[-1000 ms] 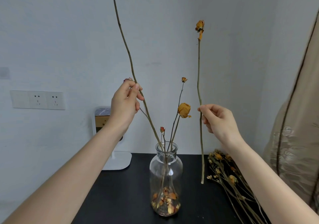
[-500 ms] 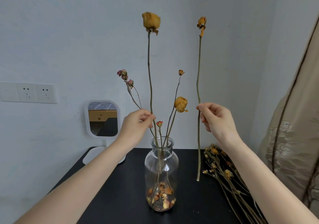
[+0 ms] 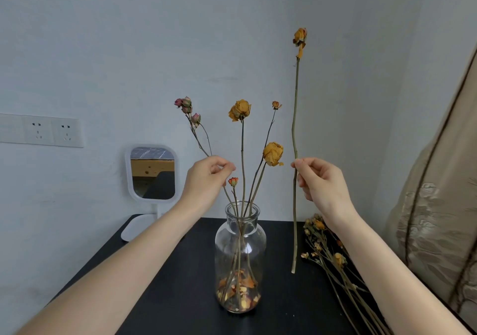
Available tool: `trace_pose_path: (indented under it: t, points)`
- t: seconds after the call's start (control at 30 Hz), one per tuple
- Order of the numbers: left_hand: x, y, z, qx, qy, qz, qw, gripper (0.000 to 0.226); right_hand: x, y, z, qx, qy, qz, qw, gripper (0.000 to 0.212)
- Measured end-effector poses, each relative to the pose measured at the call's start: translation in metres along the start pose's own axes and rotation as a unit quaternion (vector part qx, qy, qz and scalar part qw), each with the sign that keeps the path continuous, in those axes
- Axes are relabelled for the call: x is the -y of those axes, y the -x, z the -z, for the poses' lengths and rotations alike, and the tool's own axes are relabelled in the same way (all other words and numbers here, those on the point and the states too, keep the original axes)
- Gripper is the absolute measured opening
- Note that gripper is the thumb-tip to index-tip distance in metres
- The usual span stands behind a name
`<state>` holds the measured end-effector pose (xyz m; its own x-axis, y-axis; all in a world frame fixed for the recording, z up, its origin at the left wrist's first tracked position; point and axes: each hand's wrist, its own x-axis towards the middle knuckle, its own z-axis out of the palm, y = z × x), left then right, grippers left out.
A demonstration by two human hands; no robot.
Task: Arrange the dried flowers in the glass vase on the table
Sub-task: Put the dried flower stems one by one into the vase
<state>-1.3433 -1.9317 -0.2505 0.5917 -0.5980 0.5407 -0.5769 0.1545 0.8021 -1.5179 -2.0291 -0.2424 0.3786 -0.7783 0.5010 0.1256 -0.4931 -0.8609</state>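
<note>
A clear glass vase (image 3: 240, 252) with dried petals at its bottom stands on the black table (image 3: 178, 290). In it stand several dried flowers: a pink-bud sprig (image 3: 187, 104), a tall yellow rose (image 3: 240, 110), a lower yellow rose (image 3: 273, 153) and small buds. My left hand (image 3: 206, 179) hovers above the vase's left side with thumb and fingertips together, just left of the tall rose's stem; the pink sprig's stem passes behind it. My right hand (image 3: 322, 185) pinches a long-stemmed yellow rose (image 3: 300, 37) upright, to the right of the vase, its lower end just above the table.
A bundle of dried flowers (image 3: 333, 259) lies on the table at the right. A small white mirror (image 3: 153, 172) stands at the back left by the wall with sockets (image 3: 51, 130). A beige curtain (image 3: 438, 218) hangs at the right edge.
The tall yellow rose has sunk down into the vase and my left hand has let go of its stem. My right hand still holds its long stem in about the same place.
</note>
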Motion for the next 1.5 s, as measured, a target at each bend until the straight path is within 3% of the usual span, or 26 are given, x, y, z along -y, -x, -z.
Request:
trace_pose_path:
  t: [0.2,0.27,0.37,0.47,0.6,1.1,1.2,1.3,1.5]
  points:
    - [0.044,0.042,0.004,-0.046,0.051,0.039,0.997,0.012,0.016,-0.005,-0.003,0.004,-0.036,0.023,0.999,0.019]
    - [0.056,0.051,0.006,0.039,0.063,0.079,0.994,0.019,0.025,-0.01,-0.004,-0.006,-0.05,0.038,0.998,0.019]
    - [0.066,0.051,0.003,0.213,0.064,0.119,0.968,0.05,0.038,-0.017,-0.006,-0.029,-0.082,0.064,0.994,0.021]
    - [0.068,0.043,-0.009,0.279,0.059,0.141,0.948,0.052,0.047,-0.023,-0.008,-0.052,-0.113,0.089,0.988,0.021]
    - [0.068,0.037,-0.024,0.255,0.022,0.147,0.955,0.04,0.046,-0.028,-0.013,-0.076,-0.12,0.107,0.984,0.022]
    - [0.085,0.043,-0.05,0.141,0.043,0.117,0.982,0.053,-0.007,-0.027,-0.035,-0.029,-0.042,0.068,0.996,0.018]
    - [0.089,0.044,-0.054,0.133,0.046,0.117,0.983,0.057,-0.021,-0.021,-0.039,0.002,-0.017,0.049,0.999,0.019]
    - [0.088,0.045,-0.053,0.15,0.07,0.111,0.98,0.045,-0.035,-0.014,-0.041,0.048,0.017,0.038,0.998,0.018]
    - [0.088,0.044,-0.051,0.163,0.083,0.101,0.978,0.042,-0.05,-0.007,-0.04,0.151,0.153,0.041,0.976,0.011]
